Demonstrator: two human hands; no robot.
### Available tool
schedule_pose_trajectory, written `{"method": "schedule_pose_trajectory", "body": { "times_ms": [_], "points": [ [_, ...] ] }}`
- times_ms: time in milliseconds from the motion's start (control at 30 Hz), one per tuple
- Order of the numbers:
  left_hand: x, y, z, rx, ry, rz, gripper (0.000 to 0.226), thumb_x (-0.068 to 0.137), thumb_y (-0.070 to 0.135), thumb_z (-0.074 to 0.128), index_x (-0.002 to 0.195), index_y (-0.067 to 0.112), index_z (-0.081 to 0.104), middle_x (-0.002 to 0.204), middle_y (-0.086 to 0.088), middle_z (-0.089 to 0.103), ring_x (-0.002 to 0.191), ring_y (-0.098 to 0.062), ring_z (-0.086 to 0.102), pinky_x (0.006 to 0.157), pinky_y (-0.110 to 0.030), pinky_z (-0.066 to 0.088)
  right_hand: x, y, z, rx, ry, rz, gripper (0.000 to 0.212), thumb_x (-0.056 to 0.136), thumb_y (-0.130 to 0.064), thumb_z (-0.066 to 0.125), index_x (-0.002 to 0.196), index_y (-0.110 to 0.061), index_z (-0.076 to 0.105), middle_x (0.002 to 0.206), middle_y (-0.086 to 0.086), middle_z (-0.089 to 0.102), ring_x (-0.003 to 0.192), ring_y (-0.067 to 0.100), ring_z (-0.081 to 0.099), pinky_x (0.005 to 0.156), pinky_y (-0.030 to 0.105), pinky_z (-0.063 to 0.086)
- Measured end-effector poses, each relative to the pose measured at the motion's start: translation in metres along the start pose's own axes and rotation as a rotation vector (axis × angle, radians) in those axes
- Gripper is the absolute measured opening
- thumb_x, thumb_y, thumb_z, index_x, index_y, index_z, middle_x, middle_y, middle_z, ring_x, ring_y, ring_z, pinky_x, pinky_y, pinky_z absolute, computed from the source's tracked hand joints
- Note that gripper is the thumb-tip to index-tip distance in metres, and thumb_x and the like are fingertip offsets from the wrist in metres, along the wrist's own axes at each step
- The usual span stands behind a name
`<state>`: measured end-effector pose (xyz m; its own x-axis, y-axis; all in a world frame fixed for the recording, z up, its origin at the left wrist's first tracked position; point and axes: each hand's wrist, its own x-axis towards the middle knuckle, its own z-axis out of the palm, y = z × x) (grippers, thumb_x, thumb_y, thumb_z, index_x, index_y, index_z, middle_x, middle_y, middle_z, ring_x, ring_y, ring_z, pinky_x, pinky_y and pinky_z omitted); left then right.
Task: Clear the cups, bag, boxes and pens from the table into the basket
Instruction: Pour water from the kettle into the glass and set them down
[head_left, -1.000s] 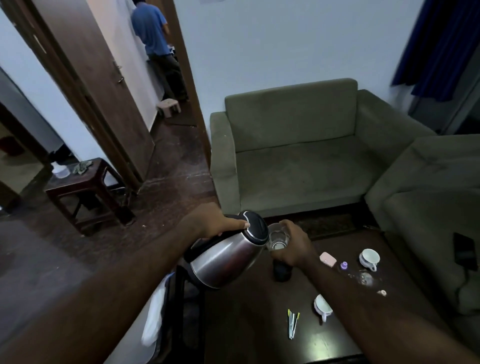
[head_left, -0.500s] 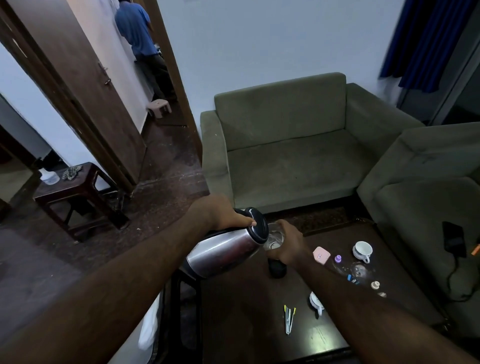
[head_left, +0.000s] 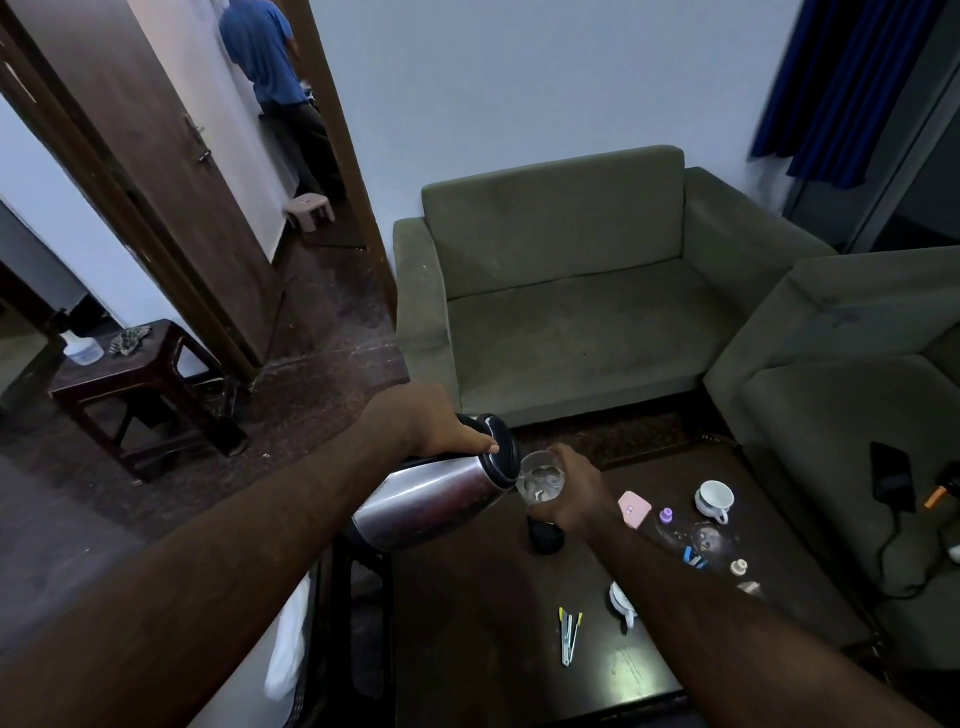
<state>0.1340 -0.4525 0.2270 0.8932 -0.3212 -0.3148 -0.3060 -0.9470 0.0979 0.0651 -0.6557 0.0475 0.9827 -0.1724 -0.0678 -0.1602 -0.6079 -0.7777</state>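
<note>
My left hand (head_left: 436, 428) grips a steel kettle (head_left: 431, 501), tipped so its black-lidded top meets a clear glass (head_left: 540, 478) held in my right hand (head_left: 574, 493). Both hang over the dark coffee table (head_left: 467, 623). On the table lie several pens (head_left: 569, 634), a white cup (head_left: 714, 500) at the far right, another white cup (head_left: 621, 600) partly hidden behind my right forearm, a pink box (head_left: 635, 508), a purple cap (head_left: 666, 516), a clear plastic bag (head_left: 701, 540) and a dark cup (head_left: 545, 538) under my right hand.
A green sofa (head_left: 566, 312) stands behind the table, another sofa (head_left: 841, 389) with a black phone (head_left: 891, 475) and cable to the right. A wooden stool (head_left: 140, 374) with a bottle is left. A person in blue (head_left: 270, 67) stands in the doorway. White cloth (head_left: 288, 644) hangs by the table's left edge.
The kettle has tilted further toward horizontal, with its top now against the glass. Both hands stay together over the table; the camera view shifted slightly.
</note>
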Motion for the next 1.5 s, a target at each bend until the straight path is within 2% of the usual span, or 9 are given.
{"method": "schedule_pose_trajectory", "body": {
  "times_ms": [133, 467, 633, 867, 933, 1033, 1167, 1300, 1500],
  "points": [
    [-0.001, 0.0, -0.003, -0.001, 0.005, 0.005, 0.081, 0.053, 0.083, 0.059, 0.11, 0.026, 0.07, 0.105, 0.0, 0.072, 0.092, -0.02, 0.066, 0.086, -0.039, 0.057, -0.001, 0.003, 0.003, 0.022, 0.001, -0.004, 0.064, 0.042, -0.054, 0.072, 0.1, -0.033, 0.056, 0.102, -0.012, 0.061, 0.094, 0.009, 0.06, 0.076, 0.022, 0.045],
    [-0.001, 0.005, -0.007, 0.083, 0.008, 0.021, 0.084, 0.051, 0.086, 0.052, 0.107, 0.026, 0.071, 0.104, 0.001, 0.073, 0.093, -0.021, 0.066, 0.086, -0.04, 0.057, 0.0, 0.008, 0.007, 0.045, 0.009, -0.011, 0.052, 0.044, -0.047, 0.077, 0.089, -0.043, 0.053, 0.092, -0.018, 0.062, 0.088, 0.005, 0.061, 0.075, 0.021, 0.046],
    [-0.001, 0.005, -0.008, 0.115, -0.001, 0.026, 0.081, 0.058, 0.084, 0.055, 0.112, 0.025, 0.07, 0.11, 0.0, 0.072, 0.098, -0.022, 0.066, 0.088, -0.04, 0.056, 0.0, 0.008, 0.011, 0.035, 0.003, 0.01, 0.065, 0.044, -0.049, 0.076, 0.104, -0.031, 0.06, 0.102, -0.014, 0.065, 0.094, 0.007, 0.062, 0.082, 0.027, 0.051],
    [0.0, 0.001, -0.005, 0.134, -0.006, 0.029, 0.079, 0.062, 0.083, 0.056, 0.115, 0.026, 0.069, 0.112, 0.001, 0.071, 0.101, -0.021, 0.066, 0.088, -0.04, 0.056, 0.0, 0.005, 0.013, 0.035, 0.025, 0.002, 0.055, 0.045, -0.047, 0.08, 0.092, -0.044, 0.051, 0.084, -0.028, 0.054, 0.077, -0.009, 0.053, 0.069, 0.008, 0.039],
    [0.002, -0.001, -0.003, 0.136, 0.009, 0.023, 0.08, 0.061, 0.083, 0.057, 0.115, 0.026, 0.069, 0.111, 0.001, 0.071, 0.099, -0.022, 0.066, 0.086, -0.038, 0.056, 0.002, 0.006, 0.015, 0.024, 0.01, 0.015, 0.062, 0.046, -0.045, 0.082, 0.102, -0.038, 0.056, 0.094, -0.02, 0.061, 0.085, -0.004, 0.057, 0.074, 0.013, 0.045],
    [0.004, -0.005, -0.001, 0.139, 0.03, 0.012, 0.079, 0.059, 0.084, 0.058, 0.106, 0.022, 0.071, 0.102, -0.001, 0.072, 0.088, -0.021, 0.065, 0.074, -0.033, 0.053, 0.005, 0.008, 0.018, -0.016, -0.027, 0.042, 0.077, 0.046, -0.039, 0.085, 0.116, -0.026, 0.055, 0.11, -0.006, 0.063, 0.101, 0.015, 0.061, 0.086, 0.032, 0.052],
    [0.007, -0.011, 0.002, 0.137, 0.039, 0.009, 0.083, 0.053, 0.087, 0.055, 0.102, 0.023, 0.071, 0.095, 0.002, 0.071, 0.084, -0.02, 0.064, 0.069, -0.032, 0.052, 0.006, 0.006, 0.022, -0.002, -0.039, 0.049, 0.075, 0.043, -0.039, 0.086, 0.111, -0.028, 0.056, 0.102, -0.011, 0.061, 0.097, 0.013, 0.061, 0.079, 0.027, 0.049],
    [0.007, -0.02, 0.005, 0.066, 0.055, -0.018, 0.077, 0.047, 0.089, 0.055, 0.079, 0.02, 0.067, 0.068, 0.007, 0.056, 0.064, -0.011, 0.055, 0.052, -0.027, 0.038, 0.008, 0.005, 0.025, 0.013, -0.039, 0.048, 0.074, 0.042, -0.039, 0.086, 0.109, -0.029, 0.057, 0.104, -0.011, 0.064, 0.097, 0.012, 0.062, 0.078, 0.025, 0.049],
    [0.004, -0.032, 0.022, -0.022, 0.105, -0.027, 0.073, 0.042, 0.093, 0.053, 0.053, 0.021, 0.051, 0.061, 0.006, 0.054, 0.058, -0.012, 0.054, 0.048, -0.025, 0.035, 0.01, -0.002, 0.027, 0.019, -0.051, 0.039, 0.086, 0.043, -0.041, 0.084, 0.122, -0.026, 0.055, 0.114, -0.006, 0.065, 0.105, 0.015, 0.062, 0.088, 0.033, 0.053]
  ]
}}
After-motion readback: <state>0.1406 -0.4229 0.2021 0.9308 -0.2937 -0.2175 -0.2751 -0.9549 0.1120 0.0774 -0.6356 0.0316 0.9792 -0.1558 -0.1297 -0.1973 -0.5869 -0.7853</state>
